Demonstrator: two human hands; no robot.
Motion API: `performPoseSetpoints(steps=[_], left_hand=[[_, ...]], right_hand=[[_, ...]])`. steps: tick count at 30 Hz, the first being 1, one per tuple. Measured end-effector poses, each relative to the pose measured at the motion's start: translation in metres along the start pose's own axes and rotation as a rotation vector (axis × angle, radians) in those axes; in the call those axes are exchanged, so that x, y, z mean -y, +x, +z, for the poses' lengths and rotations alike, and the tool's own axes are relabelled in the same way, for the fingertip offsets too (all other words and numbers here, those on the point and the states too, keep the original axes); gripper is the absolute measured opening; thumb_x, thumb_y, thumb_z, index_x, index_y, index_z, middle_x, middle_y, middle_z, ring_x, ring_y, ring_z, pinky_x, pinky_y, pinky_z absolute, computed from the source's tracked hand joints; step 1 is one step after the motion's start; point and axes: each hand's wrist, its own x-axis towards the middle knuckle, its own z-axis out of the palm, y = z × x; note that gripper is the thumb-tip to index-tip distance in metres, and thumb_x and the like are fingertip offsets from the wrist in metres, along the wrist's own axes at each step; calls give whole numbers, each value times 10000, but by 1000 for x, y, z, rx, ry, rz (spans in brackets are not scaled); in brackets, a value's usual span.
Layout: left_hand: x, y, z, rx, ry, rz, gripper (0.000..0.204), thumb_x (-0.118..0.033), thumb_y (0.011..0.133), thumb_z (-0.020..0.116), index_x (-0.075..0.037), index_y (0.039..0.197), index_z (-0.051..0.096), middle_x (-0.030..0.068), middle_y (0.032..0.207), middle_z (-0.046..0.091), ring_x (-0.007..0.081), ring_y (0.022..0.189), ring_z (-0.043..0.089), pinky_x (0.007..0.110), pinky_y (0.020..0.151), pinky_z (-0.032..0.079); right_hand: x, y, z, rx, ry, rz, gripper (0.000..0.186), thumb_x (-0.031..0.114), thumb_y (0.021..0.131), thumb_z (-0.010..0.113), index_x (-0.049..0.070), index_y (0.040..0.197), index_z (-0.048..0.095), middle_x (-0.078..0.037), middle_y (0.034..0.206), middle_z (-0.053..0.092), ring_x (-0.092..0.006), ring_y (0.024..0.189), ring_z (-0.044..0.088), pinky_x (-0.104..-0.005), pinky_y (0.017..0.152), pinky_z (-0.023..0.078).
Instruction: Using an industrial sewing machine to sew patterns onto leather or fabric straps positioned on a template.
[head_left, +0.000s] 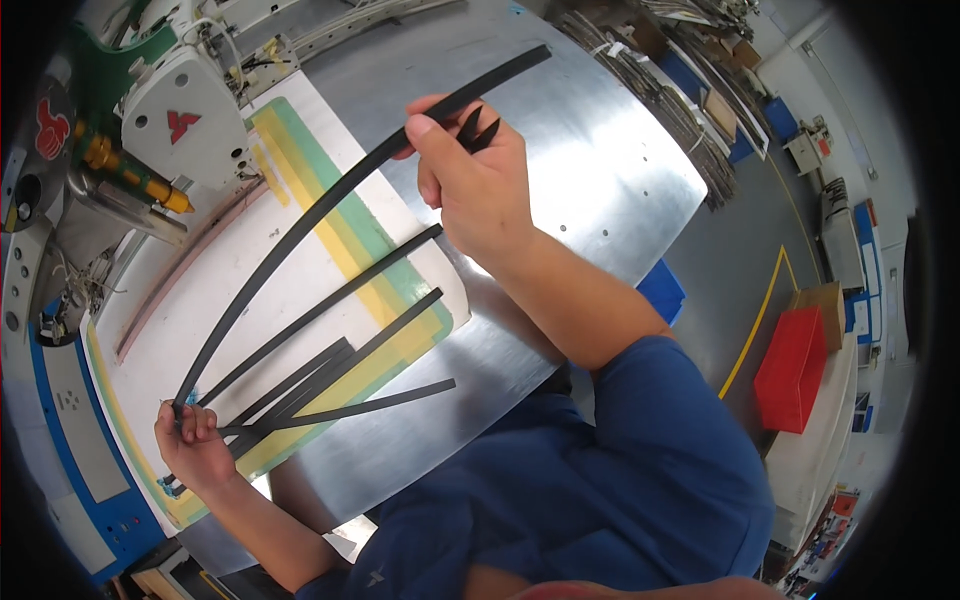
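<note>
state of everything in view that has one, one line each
bare left hand: closed on the strip's lower end
bare right hand: pinching it near its upper end
long flat black strip: bowed, held in both hands
black two-pointed tool: in the right hand, points apart
other flat black strips: lying down, some overlapping
white board with yellow-green border: flat
white machine head: upright, running or not unclear

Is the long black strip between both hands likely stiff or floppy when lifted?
The long black strip probably flexes, since it bows between the left hand and right hand, though the fisheye may exaggerate that. It's likely light, being so slender.
</note>
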Motion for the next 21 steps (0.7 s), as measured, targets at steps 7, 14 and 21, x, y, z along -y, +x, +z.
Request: performPoseSetpoints(steps=[7,14,21], left_hand=[[15,-11,25,250,222,22,418,-120,1011,633,16,1395,538,-11,779,458,96,730,441,265,724,403],[23,-26,34,423,368,-6,477,-105,991,648,12,1432,509,-14,857,462,89,822,444,247,764,403],[24,-24,29,458,721,56,301,-111,1004,650,7,1280,634,-24,891,506,75,817,452,227,778,389]], right_hand=[[62,39,-46,-140,-138,-230,169,88,976,714,22,1124,666,-97,814,698,-94,520,522,-249,479,391],[268,55,-147,-445,-450,-829,138,72,960,695,56,834,641,7,615,563,-81,443,438,-241,411,310],[370,14,-302,-711,-1132,-929,149,158,971,714,32,1048,731,-105,873,749,-157,590,616,-307,550,468]])
